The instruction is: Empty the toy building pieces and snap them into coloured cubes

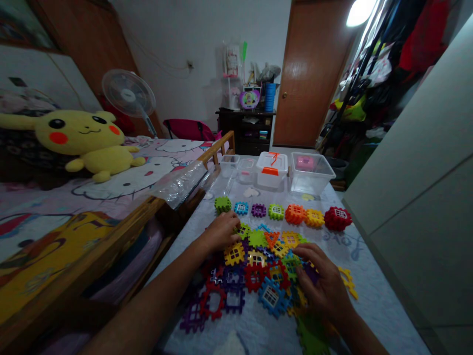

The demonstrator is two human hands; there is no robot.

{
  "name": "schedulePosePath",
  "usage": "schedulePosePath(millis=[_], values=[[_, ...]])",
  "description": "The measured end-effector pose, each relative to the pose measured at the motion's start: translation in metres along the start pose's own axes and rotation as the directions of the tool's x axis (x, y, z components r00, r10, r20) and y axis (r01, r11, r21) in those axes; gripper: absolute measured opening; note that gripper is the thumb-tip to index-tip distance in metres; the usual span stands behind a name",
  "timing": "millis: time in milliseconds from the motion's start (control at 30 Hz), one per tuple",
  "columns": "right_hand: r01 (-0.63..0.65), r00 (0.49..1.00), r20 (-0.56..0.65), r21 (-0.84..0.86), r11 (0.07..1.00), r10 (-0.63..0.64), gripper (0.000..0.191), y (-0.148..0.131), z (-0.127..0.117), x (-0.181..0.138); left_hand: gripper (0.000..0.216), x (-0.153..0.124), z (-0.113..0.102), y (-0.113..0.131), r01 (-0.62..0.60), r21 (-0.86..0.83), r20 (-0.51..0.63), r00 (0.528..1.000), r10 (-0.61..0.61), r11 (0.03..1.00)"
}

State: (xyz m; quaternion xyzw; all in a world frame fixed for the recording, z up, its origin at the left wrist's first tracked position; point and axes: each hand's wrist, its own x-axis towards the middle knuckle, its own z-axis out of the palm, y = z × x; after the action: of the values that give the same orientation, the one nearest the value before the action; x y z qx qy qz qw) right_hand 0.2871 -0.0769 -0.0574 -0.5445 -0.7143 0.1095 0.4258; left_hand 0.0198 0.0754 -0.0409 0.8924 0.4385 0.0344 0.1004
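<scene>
My left hand (223, 230) is at the far left side of a loose pile of plastic building blocks, fingers curled with a light green window block (243, 230) at the fingertips. My right hand (321, 276) is over the pile's right side, thumb and fingers apart; a purple block (311, 272) shows between them and a green block (291, 266) lies by the fingertips. Between the hands are a plain light green block (257, 238), an orange triangle (272, 239) and a yellow window block (234, 253). Nearer me lie a blue block (273, 297) with a white window and a red frame (213, 301).
Behind the pile runs a row of blocks grouped by colour, from a green stack (222, 204) to a dark red stack (337, 218). Clear plastic boxes (312, 175) and a white-lidded box (272, 170) stand farther back. A wooden bed rail (121, 241) borders the left side.
</scene>
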Motion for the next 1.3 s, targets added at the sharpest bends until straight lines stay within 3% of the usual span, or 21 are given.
schedulePosePath(millis=[200,367,500,633,767,867,1000,1133,1200,1300], values=[[0.028,1.0,-0.014,0.0,1.0,-0.027,0.026,-0.002,-0.001,0.002,0.058,0.011,-0.001,0.009,-0.015,0.037,0.069,0.998,0.013,0.999],[0.039,0.999,-0.018,-0.007,0.999,-0.039,0.026,-0.002,-0.002,0.004,0.045,0.01,-0.011,0.01,-0.058,0.139,0.041,0.998,0.053,0.989],[0.035,0.998,-0.059,0.008,0.999,-0.034,0.025,-0.004,-0.006,0.006,0.045,0.0,-0.034,0.012,-0.038,0.083,-0.089,0.995,0.046,0.996],[-0.037,0.998,-0.044,0.075,0.997,0.04,0.027,-0.008,-0.008,0.007,0.047,-0.009,-0.047,0.04,-0.158,-0.183,-0.195,0.973,0.121,0.97],[-0.179,0.984,0.045,0.255,0.95,0.174,0.039,-0.007,-0.007,0.005,0.051,-0.011,-0.032,0.084,-0.337,-0.444,-0.231,0.938,0.257,0.83],[-0.269,0.963,0.138,0.412,0.87,0.232,0.046,-0.004,-0.006,0.005,0.054,-0.011,-0.016,0.111,-0.418,-0.515,-0.275,0.907,0.317,0.748],[-0.312,0.95,0.2,0.56,0.768,0.24,0.046,0.0,-0.006,0.006,0.05,-0.013,-0.006,0.129,-0.459,-0.517,-0.366,0.882,0.298,0.723],[-0.326,0.945,0.22,0.639,0.697,0.24,0.051,0.001,-0.006,0.008,0.06,-0.015,-0.007,0.118,-0.425,-0.471,-0.31,0.9,0.306,0.773],[-0.348,0.937,0.215,0.652,0.674,0.276,0.052,0.002,-0.006,0.008,0.059,-0.013,-0.008,0.1,-0.336,-0.421,-0.268,0.934,0.238,0.843],[-0.369,0.921,0.175,0.677,0.637,0.348,0.05,0.006,-0.005,0.007,0.04,-0.006,-0.006,0.067,-0.137,-0.265,-0.192,0.978,0.087,0.955]])
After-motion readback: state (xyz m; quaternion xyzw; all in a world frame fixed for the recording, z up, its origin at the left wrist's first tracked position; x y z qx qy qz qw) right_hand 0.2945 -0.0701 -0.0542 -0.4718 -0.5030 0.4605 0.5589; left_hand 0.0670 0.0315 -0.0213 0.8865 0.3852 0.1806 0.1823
